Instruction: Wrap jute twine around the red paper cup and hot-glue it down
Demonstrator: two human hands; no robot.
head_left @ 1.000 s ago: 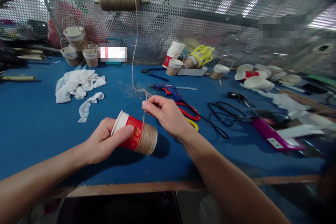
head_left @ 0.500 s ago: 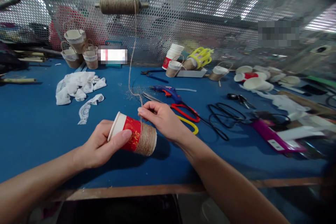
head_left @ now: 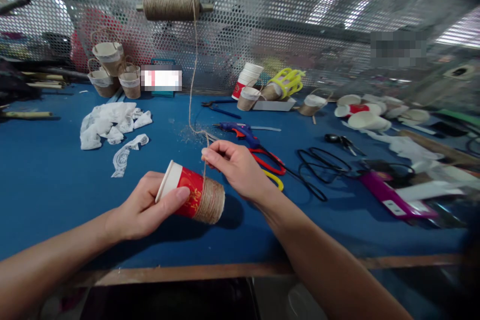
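My left hand point(head_left: 144, 207) grips a red paper cup point(head_left: 187, 194) lying on its side above the blue table point(head_left: 45, 180). The cup's bottom half is wound with brown twine point(head_left: 212, 201). My right hand point(head_left: 236, 165) pinches the twine strand point(head_left: 191, 90) just above the cup. That strand runs up to a twine spool point(head_left: 170, 7) on a rod at the mesh wall.
Red and yellow scissors point(head_left: 268, 162) and a blue glue gun point(head_left: 240, 130) lie just beyond my right hand. White lace scraps point(head_left: 110, 122) lie at the left. Twine-wrapped cups point(head_left: 108, 67) stand at the back left, more paper cups point(head_left: 249, 80) at the back centre and right. Black cables point(head_left: 318, 162) and black scissors point(head_left: 343, 141) lie to the right.
My right hand dipped toward the cup's left, then came back up and right with the strand. The cup has turned slightly in my left hand.
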